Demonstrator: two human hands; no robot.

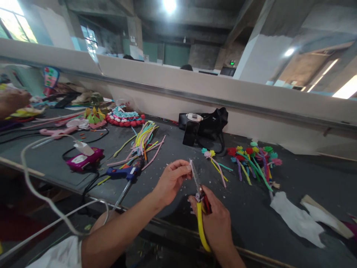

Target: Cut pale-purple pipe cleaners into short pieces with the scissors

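Observation:
Near the table's front edge, my left hand (174,179) pinches a short, pale lilac piece (191,163) that looks like pipe cleaner. My right hand (217,217) grips scissors (201,229) with yellow and red handles, the blades pointing up beside my left fingertips. Pale lilac bits show by the scissors' pivot; whether they are attached to the held piece I cannot tell. Beyond my hands lies a small bunch of pipe-cleaner flowers (209,153) with pink, yellow and teal stems. A larger pile of colourful pipe-cleaner flowers (252,158) sits to the right.
To the left lie loose pipe cleaners (145,138), a blue glue gun (122,172), a purple box (85,158) with cables and a pink glue gun (58,131). A black bag (213,124) and phone (191,133) stand behind. White cloth (297,217) lies right. Another person's hand (13,102) is far left.

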